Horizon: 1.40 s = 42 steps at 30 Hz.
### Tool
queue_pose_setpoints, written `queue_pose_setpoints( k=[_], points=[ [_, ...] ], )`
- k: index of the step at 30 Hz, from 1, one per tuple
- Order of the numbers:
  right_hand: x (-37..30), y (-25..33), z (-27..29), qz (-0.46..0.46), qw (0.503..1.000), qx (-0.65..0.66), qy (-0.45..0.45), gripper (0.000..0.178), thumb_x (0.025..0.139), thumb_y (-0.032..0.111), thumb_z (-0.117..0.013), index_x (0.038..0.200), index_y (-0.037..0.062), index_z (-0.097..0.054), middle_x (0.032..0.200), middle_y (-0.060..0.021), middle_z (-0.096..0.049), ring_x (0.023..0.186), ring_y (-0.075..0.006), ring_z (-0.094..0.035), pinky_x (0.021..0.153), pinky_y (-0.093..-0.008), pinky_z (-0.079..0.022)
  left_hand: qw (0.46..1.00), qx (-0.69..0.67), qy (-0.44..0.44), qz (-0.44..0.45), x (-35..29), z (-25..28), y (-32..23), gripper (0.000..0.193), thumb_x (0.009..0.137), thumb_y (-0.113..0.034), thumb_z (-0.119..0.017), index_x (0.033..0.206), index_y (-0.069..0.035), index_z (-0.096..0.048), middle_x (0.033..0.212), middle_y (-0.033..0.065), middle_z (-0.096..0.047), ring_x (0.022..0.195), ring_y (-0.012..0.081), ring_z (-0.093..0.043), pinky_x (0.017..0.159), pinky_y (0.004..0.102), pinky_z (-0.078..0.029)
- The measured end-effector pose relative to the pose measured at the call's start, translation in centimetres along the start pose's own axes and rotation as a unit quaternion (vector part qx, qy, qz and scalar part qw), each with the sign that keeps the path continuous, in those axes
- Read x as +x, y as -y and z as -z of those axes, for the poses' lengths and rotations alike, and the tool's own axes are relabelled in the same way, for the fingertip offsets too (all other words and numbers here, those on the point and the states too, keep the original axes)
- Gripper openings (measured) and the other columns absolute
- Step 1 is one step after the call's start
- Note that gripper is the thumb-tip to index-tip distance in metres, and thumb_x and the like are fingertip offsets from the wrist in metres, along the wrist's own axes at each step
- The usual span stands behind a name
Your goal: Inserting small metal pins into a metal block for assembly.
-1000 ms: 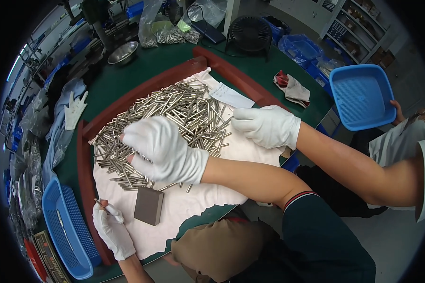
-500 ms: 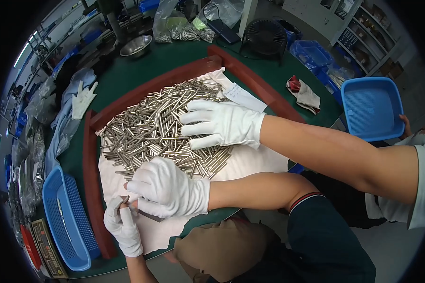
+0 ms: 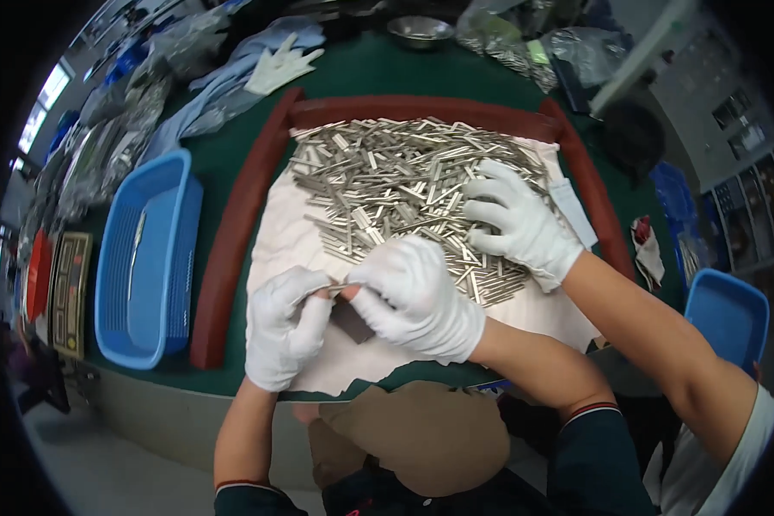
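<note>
My left hand [image 3: 285, 328], in a white glove with bare fingertips, pinches one end of a small metal pin [image 3: 339, 286]. The other end meets the fingertips of my right hand [image 3: 420, 299], gloved the same way and closed around it. Just beneath both hands a dark grey flat block [image 3: 351, 325] rests on the pale cloth [image 3: 271, 254]. Beyond them spreads a large heap of metal pins [image 3: 378, 176]. A co-worker's white-gloved hand [image 3: 520, 219] reaches in from the right, its fingers spread on the pins.
A reddish-brown wooden frame [image 3: 241, 232] borders the cloth on the green table. At left stand a blue basket [image 3: 159, 331] with a thin stick inside and a scale-like box [image 3: 69, 292]. A white glove [image 3: 284, 67], metal bowl [image 3: 421, 33] and paper slip [image 3: 574, 215] lie farther off.
The view has swung left, shifting the scene rightward. My hands have come together, with the pin now between both. The co-worker's hand has moved toward the right side of the heap.
</note>
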State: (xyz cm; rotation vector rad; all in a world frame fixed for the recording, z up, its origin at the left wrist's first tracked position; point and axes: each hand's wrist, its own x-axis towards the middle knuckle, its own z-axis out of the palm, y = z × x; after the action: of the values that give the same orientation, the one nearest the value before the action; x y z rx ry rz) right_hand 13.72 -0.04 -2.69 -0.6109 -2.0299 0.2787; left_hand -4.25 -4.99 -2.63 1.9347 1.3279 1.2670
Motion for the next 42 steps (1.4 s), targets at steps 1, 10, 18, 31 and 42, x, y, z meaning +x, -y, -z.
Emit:
queue_pose_setpoints(
  k=[1, 10, 18, 31, 42],
  points=[
    [0.5, 0.3, 0.6, -0.006, 1.000, 0.029, 0.004, 0.012, 0.071, 0.006, -0.070, 0.078, 0.0084, -0.060, 0.066, -0.0033, -0.057, 0.058, -0.0231, -0.055, 0.054, -0.0349, -0.041, 0.998, -0.041, 0.013, 0.053, 0.4, 0.5, -0.9, 0.006, 0.084, -0.002, -0.058, 0.088, -0.001, -0.063, 0.071, 0.0078, -0.060, 0.060, 0.0160, -0.056, 0.055, 0.0283, -0.043],
    [0.9, 1.3, 0.7, -0.253, 0.956, 0.142, 0.034, 0.006, 0.079, 0.005, -0.064, 0.075, 0.0037, -0.060, 0.063, -0.0065, -0.056, 0.051, -0.0181, -0.053, 0.046, -0.0298, -0.039, 0.993, 0.059, -0.074, -0.071, 0.7, 1.0, -0.4, 0.029, 0.078, -0.012, -0.070, 0.105, -0.003, -0.062, 0.090, 0.0101, -0.062, 0.078, 0.0223, -0.060, 0.072, 0.0309, -0.046],
    [1.2, 1.9, 0.5, -0.211, 0.967, 0.127, 0.067, 0.007, 0.079, 0.004, -0.064, 0.073, 0.0036, -0.060, 0.062, -0.0064, -0.056, 0.049, -0.0170, -0.052, 0.046, -0.0285, -0.039, 0.986, 0.079, -0.051, -0.136, 0.6, 0.3, 0.8, 0.021, 0.069, -0.004, -0.071, 0.089, -0.007, -0.063, 0.083, 0.0062, -0.062, 0.074, 0.0245, -0.059, 0.067, 0.0354, -0.046],
    [1.3, 2.7, 0.9, -0.207, 0.962, 0.155, 0.083, 0.011, 0.079, 0.005, -0.064, 0.070, 0.0034, -0.058, 0.058, -0.0052, -0.054, 0.046, -0.0145, -0.050, 0.045, -0.0274, -0.038, 0.924, 0.207, -0.107, -0.302, 0.1, 1.2, 0.3, 0.048, 0.063, 0.005, -0.070, 0.107, -0.013, -0.063, 0.083, 0.0022, -0.064, 0.063, 0.0182, -0.060, 0.051, 0.0298, -0.042],
    [0.9, 2.6, 0.8, -0.247, 0.942, 0.202, 0.105, 0.011, 0.079, 0.006, -0.063, 0.069, 0.0027, -0.059, 0.057, -0.0053, -0.052, 0.046, -0.0153, -0.049, 0.046, -0.0271, -0.038, 0.937, 0.210, -0.061, -0.272, -0.1, 1.4, 0.1, 0.035, 0.068, -0.001, -0.067, 0.101, -0.011, -0.061, 0.082, -0.0013, -0.059, 0.069, 0.0164, -0.056, 0.056, 0.0302, -0.042]
  ],
)
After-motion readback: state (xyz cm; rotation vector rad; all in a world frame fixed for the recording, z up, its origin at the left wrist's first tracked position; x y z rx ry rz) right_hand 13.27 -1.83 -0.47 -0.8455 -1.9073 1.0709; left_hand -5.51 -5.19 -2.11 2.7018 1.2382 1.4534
